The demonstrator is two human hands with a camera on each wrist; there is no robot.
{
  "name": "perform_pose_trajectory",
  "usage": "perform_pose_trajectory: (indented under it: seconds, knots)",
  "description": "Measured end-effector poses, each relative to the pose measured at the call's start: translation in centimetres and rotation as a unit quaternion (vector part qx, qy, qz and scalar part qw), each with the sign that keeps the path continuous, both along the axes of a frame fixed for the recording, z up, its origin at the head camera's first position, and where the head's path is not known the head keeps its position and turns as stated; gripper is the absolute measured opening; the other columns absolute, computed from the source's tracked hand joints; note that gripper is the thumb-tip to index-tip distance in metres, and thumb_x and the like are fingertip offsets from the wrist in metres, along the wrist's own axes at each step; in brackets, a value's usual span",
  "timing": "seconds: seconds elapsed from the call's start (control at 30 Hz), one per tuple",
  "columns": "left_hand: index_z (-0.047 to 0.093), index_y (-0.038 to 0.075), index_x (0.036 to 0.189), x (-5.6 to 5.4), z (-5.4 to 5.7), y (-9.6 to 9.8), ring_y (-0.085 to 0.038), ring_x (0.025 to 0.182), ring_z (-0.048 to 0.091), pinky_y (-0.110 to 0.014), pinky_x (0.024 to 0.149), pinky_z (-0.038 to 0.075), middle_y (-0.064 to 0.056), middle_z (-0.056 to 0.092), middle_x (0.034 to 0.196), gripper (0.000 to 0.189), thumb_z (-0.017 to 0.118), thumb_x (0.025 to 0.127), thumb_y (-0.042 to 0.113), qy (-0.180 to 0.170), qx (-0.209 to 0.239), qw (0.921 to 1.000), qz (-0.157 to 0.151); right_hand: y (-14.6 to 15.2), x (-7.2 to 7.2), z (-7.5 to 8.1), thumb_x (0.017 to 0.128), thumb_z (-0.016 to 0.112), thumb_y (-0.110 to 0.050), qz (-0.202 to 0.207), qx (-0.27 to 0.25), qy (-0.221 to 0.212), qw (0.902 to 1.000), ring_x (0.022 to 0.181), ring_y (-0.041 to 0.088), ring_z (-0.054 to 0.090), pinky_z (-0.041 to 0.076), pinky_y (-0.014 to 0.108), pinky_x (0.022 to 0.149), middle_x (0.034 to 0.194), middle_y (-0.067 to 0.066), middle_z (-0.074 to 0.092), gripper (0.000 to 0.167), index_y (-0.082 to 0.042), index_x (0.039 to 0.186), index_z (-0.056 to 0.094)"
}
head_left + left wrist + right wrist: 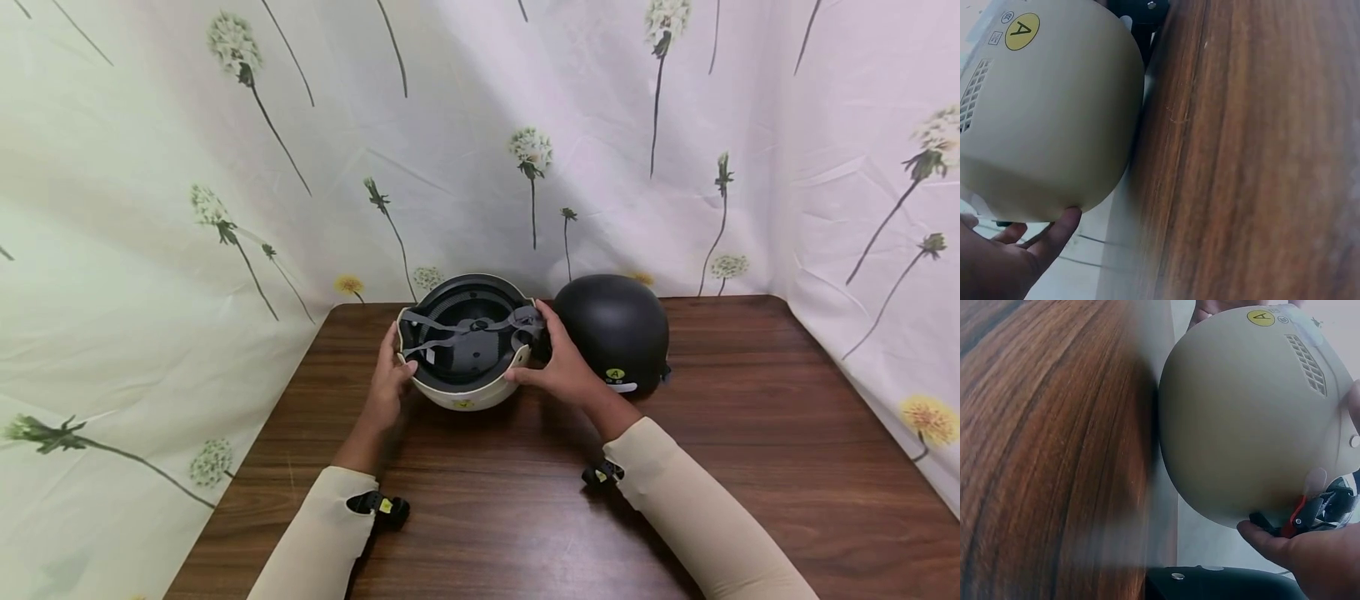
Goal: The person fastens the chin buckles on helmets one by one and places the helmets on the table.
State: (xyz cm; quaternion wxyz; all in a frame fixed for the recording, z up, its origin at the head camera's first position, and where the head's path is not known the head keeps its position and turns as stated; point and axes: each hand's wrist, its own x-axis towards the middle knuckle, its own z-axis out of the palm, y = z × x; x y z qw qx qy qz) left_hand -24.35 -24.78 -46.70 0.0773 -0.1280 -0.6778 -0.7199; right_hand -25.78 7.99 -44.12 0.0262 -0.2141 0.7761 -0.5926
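Observation:
A cream helmet (480, 398) is upside down near the back of the table, its dark padded inside facing up. Grey chin straps (442, 340) cross its opening. My left hand (388, 379) grips the left rim, thumb on the near edge and fingers down the outer shell. On the opposite side my right hand (561, 362) holds the rim in the same way, thumb in front. A black-and-red buckle (1297, 519) hangs beside the right fingers in the right wrist view. The shell's rounded crown is close over the wood in both wrist views.
A black helmet (611, 325) sits dome up just right of the cream one, near my right hand. The brown wooden table (480, 517) backs onto a white curtain (465, 150) printed with dandelions. Small black devices (378, 506) are strapped at both wrists.

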Motion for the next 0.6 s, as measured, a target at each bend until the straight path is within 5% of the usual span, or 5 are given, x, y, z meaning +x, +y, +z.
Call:
perform_pose_trajectory:
  seconds: [0.1,0.2,0.37,0.43,0.6]
  knots:
    - [0.001,0.001,0.175,0.0,-0.1,0.0,-0.013,0.144,0.050,-0.011,0.104,0.048,-0.024,0.009,0.183,0.084,0.044,0.102,0.004,0.020,-0.010,0.9997,-0.005,0.2,-0.2,0.0,0.084,0.093,-0.054,-0.003,0.005,0.001,1.0000,0.172,0.035,0.011,0.017,0.070,0.133,0.185,0.008,0.008,0.128,-0.030,0.177,0.009]
    - [0.011,-0.001,0.174,-0.1,-0.2,-0.3,-0.028,0.150,0.043,-0.010,0.108,0.042,-0.028,0.015,0.179,0.082,0.051,0.103,0.008,0.052,-0.079,0.9950,0.034,0.4,-0.4,0.0,0.083,0.094,-0.054,-0.004,0.008,0.004,0.9999,0.171,0.035,0.014,0.019,0.068,0.133,0.185,0.008,0.012,0.129,-0.028,0.177,0.010]
    - [0.030,-0.006,0.169,0.0,0.4,-0.6,-0.049,0.150,0.038,-0.048,0.125,0.033,-0.032,0.026,0.170,0.080,0.062,0.098,0.016,0.101,-0.193,0.9705,0.104,0.7,-0.7,-0.1,0.083,0.096,-0.047,0.003,-0.002,-0.004,1.0000,0.172,0.030,0.014,0.016,0.066,0.135,0.184,0.006,0.015,0.128,-0.028,0.177,0.012]
    - [0.031,-0.006,0.168,0.0,0.7,-0.6,-0.052,0.149,0.039,-0.064,0.123,0.029,-0.031,0.026,0.170,0.081,0.063,0.097,0.015,0.107,-0.203,0.9673,0.107,0.7,-0.7,0.1,0.084,0.097,-0.041,0.004,-0.007,-0.008,0.9999,0.171,0.029,0.016,0.019,0.065,0.135,0.184,0.005,0.016,0.125,-0.029,0.177,0.013]
    - [0.031,0.001,0.170,-0.3,1.2,-0.6,-0.054,0.150,0.039,-0.070,0.122,0.029,-0.029,0.025,0.173,0.083,0.064,0.096,0.013,0.116,-0.204,0.9668,0.100,0.7,-0.3,1.0,0.089,0.093,-0.020,0.017,-0.022,0.002,0.9996,0.168,0.030,0.026,0.028,0.062,0.133,0.181,0.008,0.025,0.118,-0.025,0.177,0.013]
